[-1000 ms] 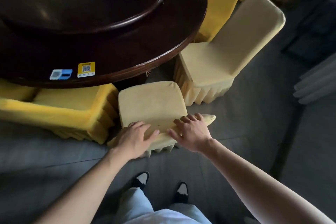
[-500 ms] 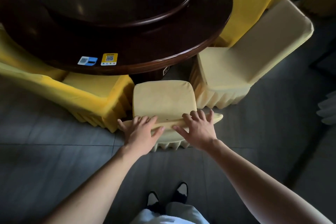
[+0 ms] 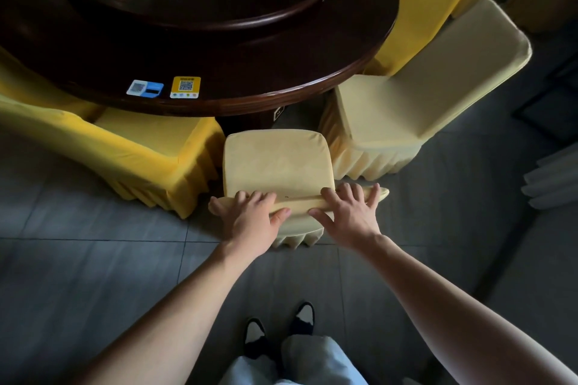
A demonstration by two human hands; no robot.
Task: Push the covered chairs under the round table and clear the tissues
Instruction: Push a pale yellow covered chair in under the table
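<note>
Under both hands sits the pale chair's backrest top: the left hand [image 3: 250, 222] and right hand [image 3: 350, 216] grip it, fingers curled over. Its seat [image 3: 276, 159] stops just short of the counter [image 3: 281, 78] rim. Two other chairs flank it, yellow [image 3: 150, 147] left, cream [image 3: 406, 103] right; bare floor [image 3: 93, 275] lies behind.

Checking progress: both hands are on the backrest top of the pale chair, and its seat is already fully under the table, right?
Not quite. In the head view both hands do hold the pale chair by its backrest top, but its seat is still out in front of the table edge.
</note>
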